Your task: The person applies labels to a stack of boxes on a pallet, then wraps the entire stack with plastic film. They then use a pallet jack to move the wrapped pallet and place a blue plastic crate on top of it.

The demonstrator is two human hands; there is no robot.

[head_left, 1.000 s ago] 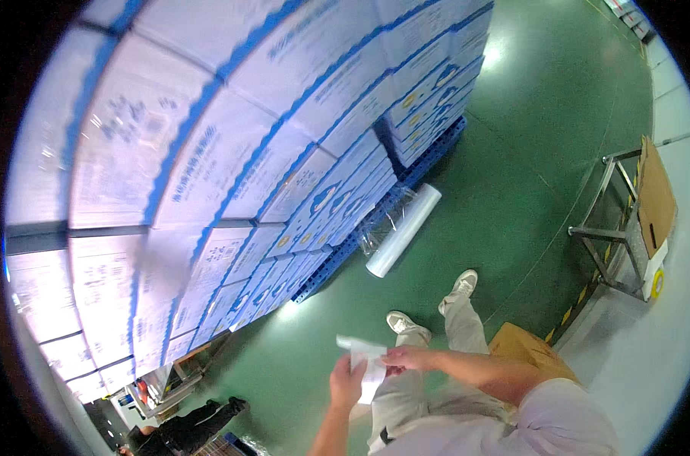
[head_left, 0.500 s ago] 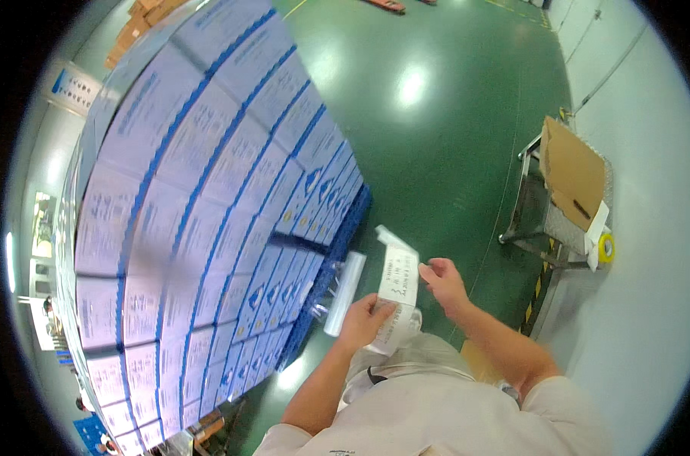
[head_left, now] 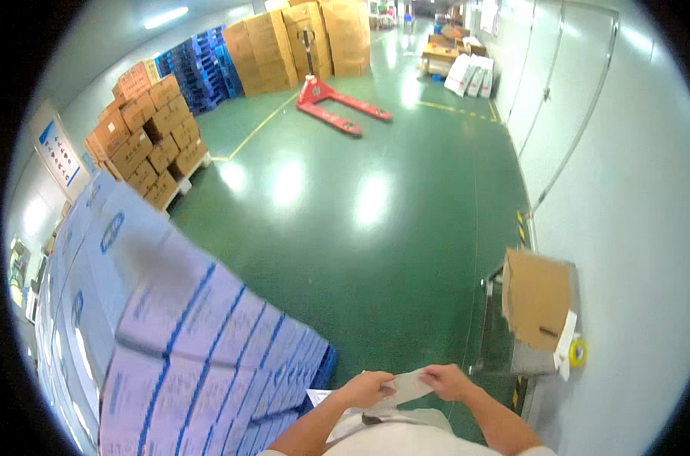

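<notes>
Low in the view, a white printed paper [head_left: 409,386] is stretched between my two hands, in front of my body. My left hand [head_left: 366,390] pinches its left end, and my right hand [head_left: 446,381] grips the right end between thumb and fingers. Another white piece [head_left: 319,396] sticks out left of my left wrist; I cannot tell whether it belongs to the same paper. To the left rises a tall stack of white and blue cartons [head_left: 200,365], standing on a blue pallet [head_left: 326,368].
A small metal cart [head_left: 521,360] by the right wall carries a flattened brown cardboard [head_left: 539,300] and a yellow tape roll [head_left: 578,352]. Ahead is a red pallet jack [head_left: 326,106] on the green floor. Brown cartons [head_left: 144,137] are stacked far left, large brown boxes [head_left: 284,49] behind.
My view has tilted up from the paper toward the room. My right hand, apart from the paper's edge before, now grips it. My left hand keeps hold, and the paper now lies crosswise.
</notes>
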